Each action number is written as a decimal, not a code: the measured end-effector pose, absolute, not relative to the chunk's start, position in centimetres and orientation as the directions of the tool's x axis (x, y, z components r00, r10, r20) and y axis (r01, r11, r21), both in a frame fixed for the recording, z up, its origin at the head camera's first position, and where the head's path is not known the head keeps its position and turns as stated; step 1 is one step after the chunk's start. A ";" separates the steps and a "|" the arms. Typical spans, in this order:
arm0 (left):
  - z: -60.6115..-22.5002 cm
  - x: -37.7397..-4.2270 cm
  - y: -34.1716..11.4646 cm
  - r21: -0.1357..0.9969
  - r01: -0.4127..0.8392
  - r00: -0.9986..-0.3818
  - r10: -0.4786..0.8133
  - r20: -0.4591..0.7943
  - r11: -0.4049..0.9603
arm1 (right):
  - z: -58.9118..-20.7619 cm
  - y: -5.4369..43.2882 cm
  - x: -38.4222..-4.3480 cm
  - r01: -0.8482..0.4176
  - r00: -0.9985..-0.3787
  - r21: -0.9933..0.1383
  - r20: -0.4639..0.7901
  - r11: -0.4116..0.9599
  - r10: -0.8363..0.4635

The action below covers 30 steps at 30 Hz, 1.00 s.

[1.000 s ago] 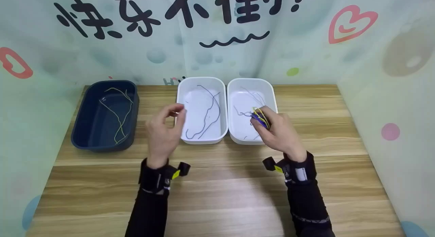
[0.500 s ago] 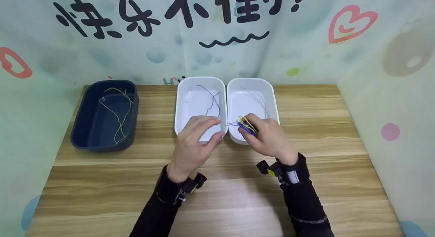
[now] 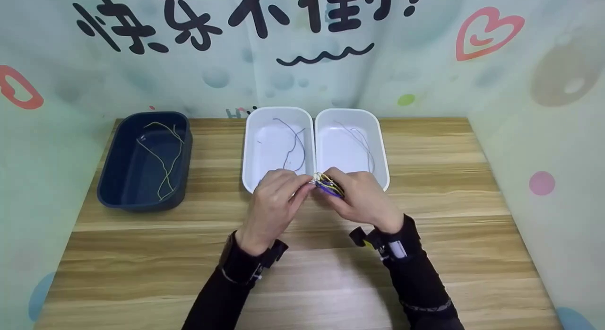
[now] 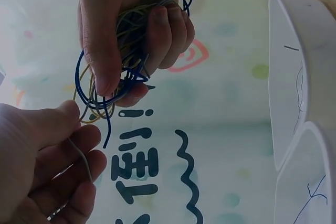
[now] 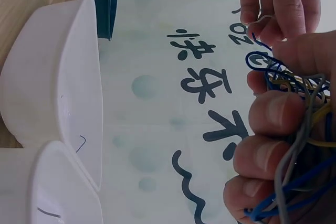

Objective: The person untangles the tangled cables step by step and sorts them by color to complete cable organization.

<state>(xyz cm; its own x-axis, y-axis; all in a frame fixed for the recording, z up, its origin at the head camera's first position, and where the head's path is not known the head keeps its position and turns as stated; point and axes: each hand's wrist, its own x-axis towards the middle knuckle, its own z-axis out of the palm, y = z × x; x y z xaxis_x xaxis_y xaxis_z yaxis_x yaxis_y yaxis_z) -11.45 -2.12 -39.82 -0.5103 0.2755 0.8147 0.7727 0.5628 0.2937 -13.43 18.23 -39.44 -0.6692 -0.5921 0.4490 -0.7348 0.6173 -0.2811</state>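
Observation:
My right hand (image 3: 366, 197) grips a tangled bundle of thin wires (image 3: 329, 184), blue, yellow and grey, in front of the white bins. Loops of it stick out between the fingers in both wrist views. Thumb and forefinger of my left hand (image 3: 273, 208) meet at the bundle's left side, pinching a grey wire (image 4: 81, 156). Its loose end hangs below the fingertips in the left wrist view. Beside that, a blue wire end (image 4: 108, 135) dangles free. The part of the bundle inside the right palm is hidden.
Two white bins stand side by side: the left one (image 3: 255, 141) holds blue wire, the right one (image 3: 326, 145) pale grey wire. A dark blue bin (image 3: 111, 178) at the far left holds yellow wire. All are on a wooden table (image 3: 302, 292) before a printed backdrop (image 3: 406, 46).
My left hand has moved right to meet the bundle and now pinches a grey wire. My right hand has carried the bundle left and towards me, away from over the right white bin.

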 end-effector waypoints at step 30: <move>-39.5 -11.9 -3.3 0.206 0.734 -0.474 0.271 0.838 0.647 | -39.3 18.0 -13.4 -0.717 -0.690 -0.318 0.453 0.621 -0.564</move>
<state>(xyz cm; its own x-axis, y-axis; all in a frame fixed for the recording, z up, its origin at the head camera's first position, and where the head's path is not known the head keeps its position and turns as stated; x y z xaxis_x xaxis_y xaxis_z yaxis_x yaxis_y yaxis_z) -11.88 -3.31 -39.46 -0.4742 0.2712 0.8376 0.7341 0.6470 0.2062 -13.44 18.02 -39.33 -0.6901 -0.5643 0.4531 -0.7165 0.6206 -0.3184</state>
